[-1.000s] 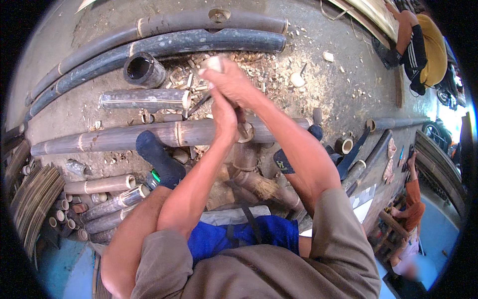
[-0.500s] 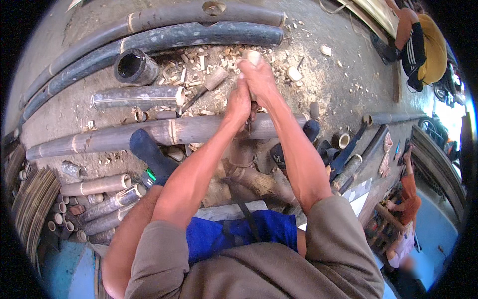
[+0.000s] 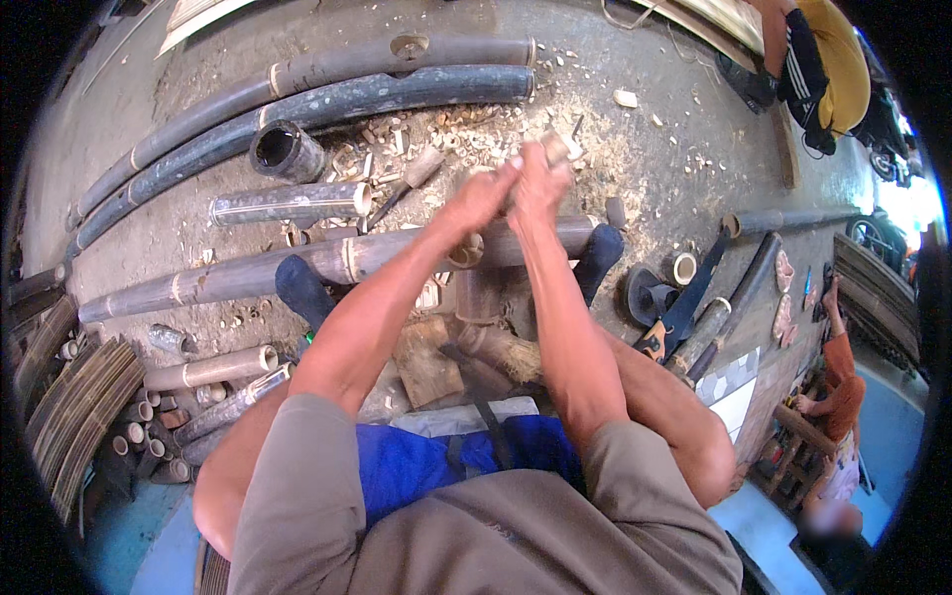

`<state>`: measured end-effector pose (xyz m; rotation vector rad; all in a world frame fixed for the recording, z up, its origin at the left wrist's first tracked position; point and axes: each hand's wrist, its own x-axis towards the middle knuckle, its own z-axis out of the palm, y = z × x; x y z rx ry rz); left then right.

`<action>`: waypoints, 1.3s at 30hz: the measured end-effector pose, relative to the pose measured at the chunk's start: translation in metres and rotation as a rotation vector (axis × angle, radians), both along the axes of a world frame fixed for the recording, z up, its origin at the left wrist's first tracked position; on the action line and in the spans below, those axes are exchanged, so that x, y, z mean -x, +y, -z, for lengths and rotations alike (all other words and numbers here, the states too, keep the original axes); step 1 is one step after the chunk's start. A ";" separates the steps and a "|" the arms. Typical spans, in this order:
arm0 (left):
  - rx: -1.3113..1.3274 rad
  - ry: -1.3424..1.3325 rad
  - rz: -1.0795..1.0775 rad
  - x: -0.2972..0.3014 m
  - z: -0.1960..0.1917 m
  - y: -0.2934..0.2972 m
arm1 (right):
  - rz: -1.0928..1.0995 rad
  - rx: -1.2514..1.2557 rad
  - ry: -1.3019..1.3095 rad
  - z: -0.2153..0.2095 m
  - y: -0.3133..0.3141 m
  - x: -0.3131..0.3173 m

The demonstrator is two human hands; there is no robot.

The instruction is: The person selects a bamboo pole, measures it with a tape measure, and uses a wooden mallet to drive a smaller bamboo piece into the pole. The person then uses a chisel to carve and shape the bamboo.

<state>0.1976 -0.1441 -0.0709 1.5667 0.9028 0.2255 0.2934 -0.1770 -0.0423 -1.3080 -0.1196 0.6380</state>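
Observation:
Both hands are together above a thick bamboo pole [image 3: 397, 254] that lies crosswise in front of me. My right hand [image 3: 538, 188] is closed around a wooden-handled tool [image 3: 555, 148]; its pale, blunt end sticks out past the fingers, and motion blurs it. Pressed against it from the left, my left hand [image 3: 483, 198] is also closed on the tool, lower down. The tool's working end is hidden by my hands. Just below them a cut hole [image 3: 466, 251] shows in the pole. My dark-socked feet [image 3: 302, 289] rest against the pole on either side.
Beyond lie a wooden-handled chisel [image 3: 424, 168], a short bamboo piece [image 3: 288, 204], a hollow section [image 3: 286, 152] and two long poles [image 3: 397, 89] among chips. A handsaw [image 3: 684, 307] is at right, cut bamboo [image 3: 213, 367] at left. Other people [image 3: 838, 397] sit at the right.
Both hands have shifted, and the tool's pale end now leans to the right. The hole in the pole has come into sight under my left wrist. My view has shifted slightly.

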 end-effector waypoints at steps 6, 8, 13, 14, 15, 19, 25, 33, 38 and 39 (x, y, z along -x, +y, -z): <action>0.141 0.093 -0.411 0.034 -0.012 -0.001 | -0.417 0.100 0.136 -0.004 0.043 0.026; 0.264 0.030 -0.635 0.048 -0.017 -0.027 | -0.763 0.215 0.043 -0.002 0.047 0.039; -0.364 -0.098 -1.496 0.035 0.062 -0.105 | -1.508 -0.035 -0.620 0.020 0.038 0.121; -0.100 -0.347 -1.392 0.040 0.044 -0.103 | -1.467 0.049 -0.736 0.027 0.043 0.108; -0.118 -0.329 -1.107 0.042 0.036 -0.087 | -1.419 0.137 -0.849 0.033 0.048 0.091; -0.156 0.209 -0.264 0.049 -0.014 -0.008 | -0.544 -0.033 0.354 0.008 0.037 0.015; 0.148 0.069 -0.617 0.064 -0.014 -0.052 | -0.996 0.139 0.209 0.008 0.059 0.048; 0.300 -0.241 -1.225 0.047 -0.037 -0.055 | -1.371 0.339 -0.285 0.008 0.074 0.084; 0.617 -0.251 -0.820 0.016 -0.015 -0.023 | -0.987 0.477 -0.392 0.040 0.082 0.030; 0.599 -0.216 -0.749 0.012 -0.008 -0.022 | -0.926 0.511 -0.335 0.047 0.079 0.018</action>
